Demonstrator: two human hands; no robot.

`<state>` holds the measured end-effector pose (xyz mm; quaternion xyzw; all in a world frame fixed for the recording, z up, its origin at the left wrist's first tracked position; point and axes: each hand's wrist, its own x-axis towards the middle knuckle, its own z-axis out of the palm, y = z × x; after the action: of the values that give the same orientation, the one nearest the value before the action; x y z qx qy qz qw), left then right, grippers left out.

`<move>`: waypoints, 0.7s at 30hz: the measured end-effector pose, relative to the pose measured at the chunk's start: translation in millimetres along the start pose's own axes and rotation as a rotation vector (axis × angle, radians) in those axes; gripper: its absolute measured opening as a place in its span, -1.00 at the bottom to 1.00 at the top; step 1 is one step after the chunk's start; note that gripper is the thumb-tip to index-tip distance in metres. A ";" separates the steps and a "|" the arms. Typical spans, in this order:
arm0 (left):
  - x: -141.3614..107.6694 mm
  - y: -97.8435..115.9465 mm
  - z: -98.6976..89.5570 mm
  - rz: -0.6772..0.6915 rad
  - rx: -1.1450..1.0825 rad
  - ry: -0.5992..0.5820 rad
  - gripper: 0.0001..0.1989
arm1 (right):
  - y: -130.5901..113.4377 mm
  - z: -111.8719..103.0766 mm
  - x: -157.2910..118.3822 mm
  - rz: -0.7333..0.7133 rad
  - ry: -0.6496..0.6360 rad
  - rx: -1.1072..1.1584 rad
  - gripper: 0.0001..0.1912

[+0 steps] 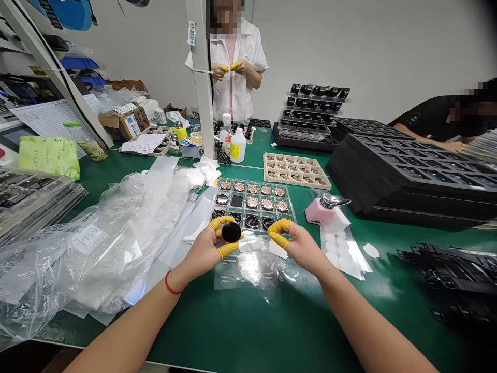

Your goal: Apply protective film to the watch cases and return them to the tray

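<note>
Black and glossy, a small round disc is pinched by its edge between yellow-cotted fingertips of the wearer's left hand, held above the near edge of a clear compartment tray. The right hand is apart from it, to the right; its thumb and index finger, also in yellow finger cots, curl close together, but I cannot tell whether the tips meet or hold anything thin.

In the tray, 8 rose-gold watch-like parts sit in the upper 2 rows, and at least 4 dark discs line the nearest row. Clear film and white paper scraps lie under the hands on a green bench. A pink pump bottle with a metal top stands right of the tray, beside white round pads.

The likeliest mishap is a dropped disc: the hold looks narrow, and a smooth rim could slide out of the cots, striking the tray parts or the bench and chipping. Fingertips straying from rim to face might smear that shiny surface. A wrist or forearm could snag the loose film and drag the scraps. Swinging right could knock the bottle, wetting the pads.
</note>
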<state>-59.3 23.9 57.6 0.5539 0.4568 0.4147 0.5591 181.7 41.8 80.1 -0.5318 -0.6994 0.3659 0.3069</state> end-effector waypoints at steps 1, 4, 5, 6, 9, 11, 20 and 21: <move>0.6 -2.1 1.2 -0.018 0.029 -0.002 -0.47 | -3.6 0.4 -0.9 -0.013 0.018 0.017 -0.89; 0.1 -5.5 8.3 -0.049 0.025 -0.049 -0.51 | -16.7 7.7 -3.1 -0.033 0.044 0.148 -0.90; -1.0 -5.1 11.5 -0.046 0.011 -0.079 -0.52 | -20.7 12.3 -3.2 -0.034 0.034 0.193 -0.90; -2.6 -4.1 14.6 -0.039 0.006 -0.106 -0.53 | -23.9 17.8 -3.1 -0.028 0.014 0.231 -0.90; -8.1 0.8 22.2 -0.007 0.019 -0.143 -0.56 | -28.8 35.0 -1.7 0.023 -0.050 0.312 -0.90; -10.5 3.0 24.3 0.003 0.020 -0.148 -0.56 | -29.4 43.4 -1.2 0.052 -0.072 0.349 -0.90; -10.4 -0.1 23.1 0.005 0.060 -0.162 -0.56 | -33.7 44.8 -3.0 0.034 -0.059 0.224 -0.93; -10.4 -0.3 23.2 0.007 0.063 -0.164 -0.55 | -33.5 44.6 -3.0 0.032 -0.057 0.207 -0.93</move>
<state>-39.3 8.2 57.1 0.6049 0.4205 0.3552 0.5755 128.6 25.0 83.8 -0.4977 -0.6576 0.4562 0.3342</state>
